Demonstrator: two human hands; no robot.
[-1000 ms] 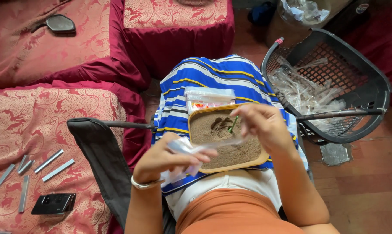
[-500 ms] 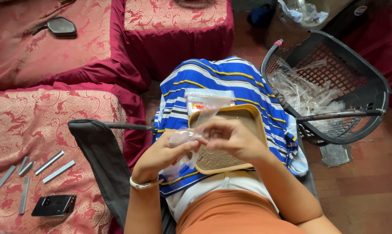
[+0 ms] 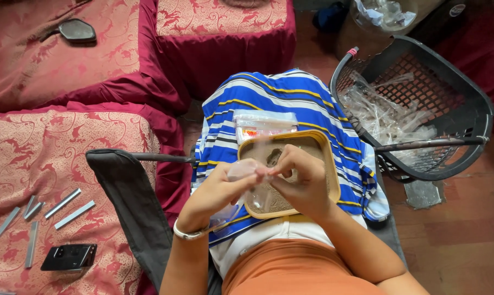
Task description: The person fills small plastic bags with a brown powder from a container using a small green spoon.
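Both hands are working a small clear plastic bag [image 3: 246, 173] over the lap tray.

The left hand [image 3: 217, 191] and right hand [image 3: 301, 183] are pinching the bag's top edge between fingertips, just above the yellow-rimmed tray [image 3: 330, 164] resting on the striped cloth [image 3: 269, 95]. Keeping it over the tray should be catching any spills. A second ago the right hand was reaching into the tray; now it is meeting the left. Further off, the black basket [image 3: 454, 98] is holding more bags.
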